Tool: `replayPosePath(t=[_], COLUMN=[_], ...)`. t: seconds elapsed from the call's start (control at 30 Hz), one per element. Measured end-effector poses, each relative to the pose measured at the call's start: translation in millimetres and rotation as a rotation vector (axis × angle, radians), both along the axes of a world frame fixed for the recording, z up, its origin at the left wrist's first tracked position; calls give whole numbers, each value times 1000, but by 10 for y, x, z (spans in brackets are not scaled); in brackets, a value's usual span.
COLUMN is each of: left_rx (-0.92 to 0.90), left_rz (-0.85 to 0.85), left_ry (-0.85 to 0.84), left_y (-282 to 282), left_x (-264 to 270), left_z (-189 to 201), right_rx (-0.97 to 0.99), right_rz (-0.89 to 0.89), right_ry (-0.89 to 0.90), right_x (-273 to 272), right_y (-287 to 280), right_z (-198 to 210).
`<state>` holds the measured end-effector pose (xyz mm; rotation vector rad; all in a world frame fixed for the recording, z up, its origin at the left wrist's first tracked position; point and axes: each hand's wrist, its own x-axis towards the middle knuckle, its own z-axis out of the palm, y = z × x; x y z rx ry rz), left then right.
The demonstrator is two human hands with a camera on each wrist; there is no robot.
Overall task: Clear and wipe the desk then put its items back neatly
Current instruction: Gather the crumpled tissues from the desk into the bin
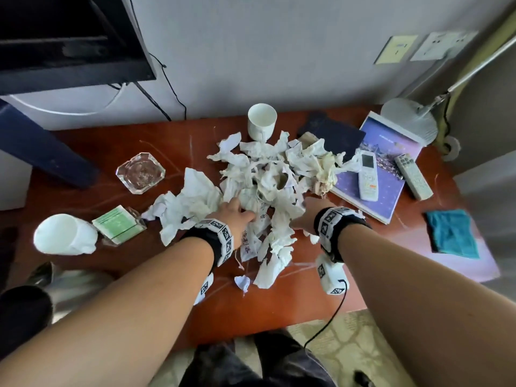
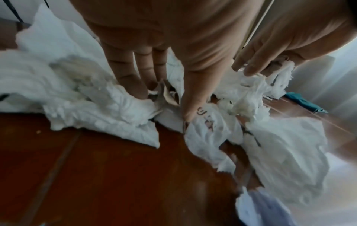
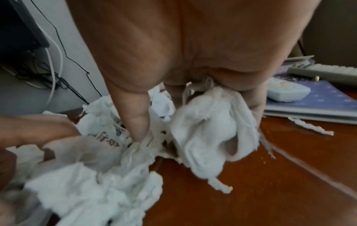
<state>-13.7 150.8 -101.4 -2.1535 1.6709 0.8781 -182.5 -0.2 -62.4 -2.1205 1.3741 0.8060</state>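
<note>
Raking crumpled tissue pile (image 1: 268,174) inward: left hand (image 1: 237,216) fingers (image 2: 125,73) straight, pressed in; right hand (image 1: 307,216) pinching a wad (image 3: 210,130) to clear the surface (image 1: 92,143).

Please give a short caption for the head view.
Both hands reach into crumpled tissues on a cluttered desk.

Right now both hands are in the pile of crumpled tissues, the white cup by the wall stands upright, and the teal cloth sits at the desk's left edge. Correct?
Not quite. The head view shows the teal cloth at the desk's right edge, not the left. The rest holds: left hand and right hand in the crumpled tissues, white cup upright.
</note>
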Motion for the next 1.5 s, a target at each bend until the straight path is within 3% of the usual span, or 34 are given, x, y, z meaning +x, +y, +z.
replayPosePath(t=[0.17, 0.33, 0.53, 0.6, 0.67, 0.73, 0.8, 1.0, 1.13, 1.3, 1.5], left_rx=[-28, -39, -129, -175, -247, -298, -325, -192, -193, -225, -33], left_rz=[73, 166, 214, 228, 242, 249, 285, 342, 212, 89, -75], left_ry=[-24, 21, 77, 84, 79, 70, 79, 104, 221, 360, 170], left_y=[62, 49, -30, -71, -113, -131, -101, 220, 277, 61, -217], left_x=[2, 137, 397, 528, 666, 777, 852, 825, 571, 114, -296], left_z=[-83, 106, 450, 555, 680, 829, 918, 574, 352, 243, 153], right_rx=[-22, 1, -47, -102, -109, -108, -223, -228, -196, -99, -89], right_rz=[66, 305, 20, -109, -92, -312, -352, -601, -738, -750, -812], right_ry=[210, 296, 14, -154, -310, -559, -652, -905, -981, -940, -854], right_x=[-15, -31, 95, 180, 243, 322, 333, 429, 404, 128, -310], right_y=[33, -62, -313, -396, -485, -517, -550, -410, -280, -266, -299], right_z=[-188, -200, 452, 685, 922, 1182, 1364, 1416, 1271, 1161, 1113])
